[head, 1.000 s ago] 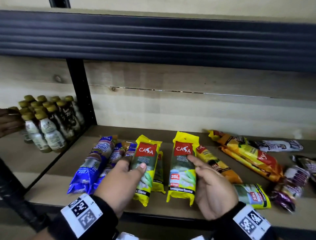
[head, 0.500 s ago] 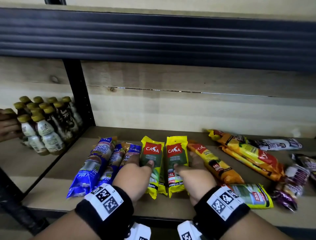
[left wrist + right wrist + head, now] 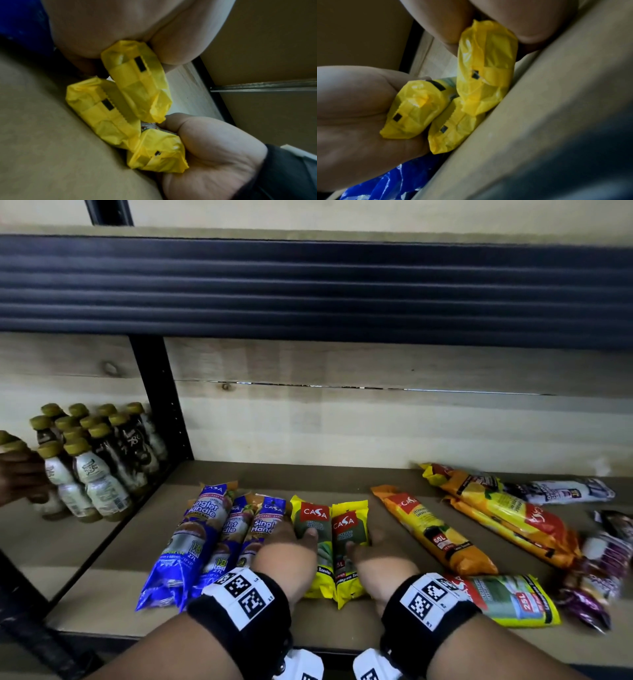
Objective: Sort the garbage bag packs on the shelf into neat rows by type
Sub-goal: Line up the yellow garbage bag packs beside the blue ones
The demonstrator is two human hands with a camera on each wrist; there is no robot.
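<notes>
Now both hands squeeze the yellow packs (image 3: pixel 330 546) together near the front middle of the shelf (image 3: pixel 342 474). The left hand (image 3: pixel 286 556) grips the left side and the right hand (image 3: pixel 378 563) grips the right side. Blue packs (image 3: pixel 205 539) lie just left. Orange packs (image 3: pixel 431 529) lie to the right.

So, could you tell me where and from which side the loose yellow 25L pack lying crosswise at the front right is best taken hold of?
I would grip the loose yellow 25L pack around its middle, from above with the right hand, which is nearest. It lies flat and crosswise on the shelf, long sides exposed front and back, so thumb and fingers can probably straddle its narrow width and turn it into line with the yellow row.
</notes>
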